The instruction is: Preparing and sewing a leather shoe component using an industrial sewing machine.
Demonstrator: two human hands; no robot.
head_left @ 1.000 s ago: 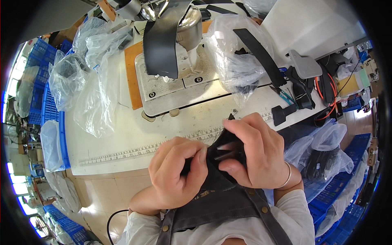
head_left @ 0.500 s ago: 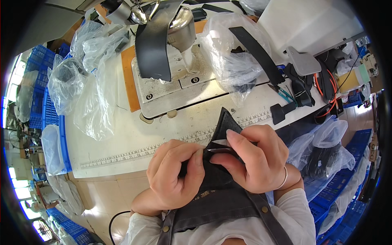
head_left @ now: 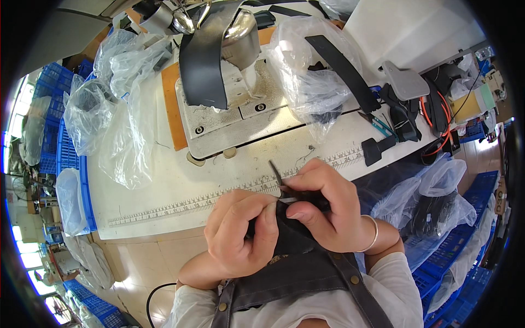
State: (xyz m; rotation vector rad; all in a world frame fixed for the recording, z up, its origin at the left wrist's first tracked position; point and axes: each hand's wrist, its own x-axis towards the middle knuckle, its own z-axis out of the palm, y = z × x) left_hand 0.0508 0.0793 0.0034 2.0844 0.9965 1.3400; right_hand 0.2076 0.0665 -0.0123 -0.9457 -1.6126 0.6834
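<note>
Both my hands hold one small piece of black fabric (head_left: 289, 232) close to my chest, at the near edge of the white sewing table (head_left: 164, 186). My left hand (head_left: 240, 232) curls around its left side, fingers closed. My right hand (head_left: 322, 210), with a bangle on the wrist, pinches its top edge, and a thin pointed corner of the fabric sticks up above the fingers. Most of the piece is hidden between my palms.
A sewing machine (head_left: 224, 71) with a wide dark strap (head_left: 205, 65) draped over it stands at the back. Clear plastic bags (head_left: 117, 109) lie left, another bag with black parts (head_left: 311, 71) right. A ruler strip (head_left: 180, 205) runs along the table. Blue crates (head_left: 65, 147) flank both sides.
My hands have stayed together on the fabric; the raised flap that stood up as a wide triangle has been folded down to a thin point, and the hands shifted slightly toward me.
</note>
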